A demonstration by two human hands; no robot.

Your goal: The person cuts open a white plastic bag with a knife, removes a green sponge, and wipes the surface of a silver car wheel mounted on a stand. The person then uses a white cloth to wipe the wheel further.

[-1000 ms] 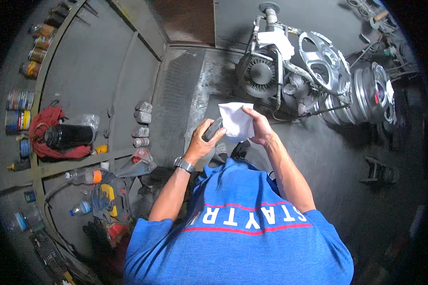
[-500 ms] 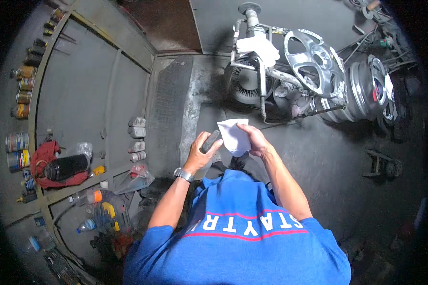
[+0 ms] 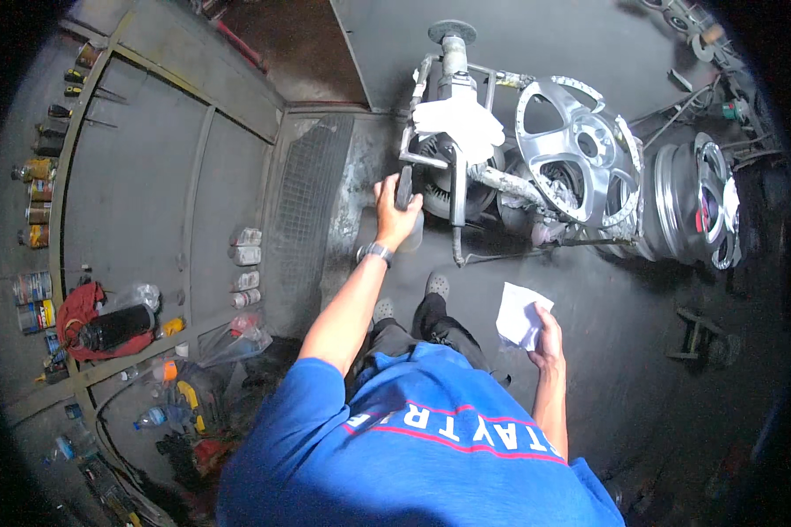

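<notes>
My left hand (image 3: pixel 394 212) is stretched forward, its fingers closed around a dark grey, narrow object (image 3: pixel 404 186). A pale, translucent part shows below the palm; I cannot make out its kind. This hand is nearest to a metal stand (image 3: pixel 457 202) with white gloves (image 3: pixel 459 125) draped over it. Off to the right and lower, my right hand (image 3: pixel 548 337) pinches a folded white sheet (image 3: pixel 519 314), paper or thin cloth. Right of the gloves, a silver spoked wheel rim (image 3: pixel 580 145) is mounted on the stand, with whitish residue round its edge.
More wheel rims (image 3: pixel 677 198) stand at the right. Along the left wall, a ledge bears cans (image 3: pixel 33 288), a black cylinder on a red cloth (image 3: pixel 114 328) and several bottles (image 3: pixel 248 255). A small metal stand (image 3: pixel 705 338) sits on the floor at right.
My hands have moved apart. The left went forward to the stand with the dark object; the right moved right and back towards me, still holding the white sheet.
</notes>
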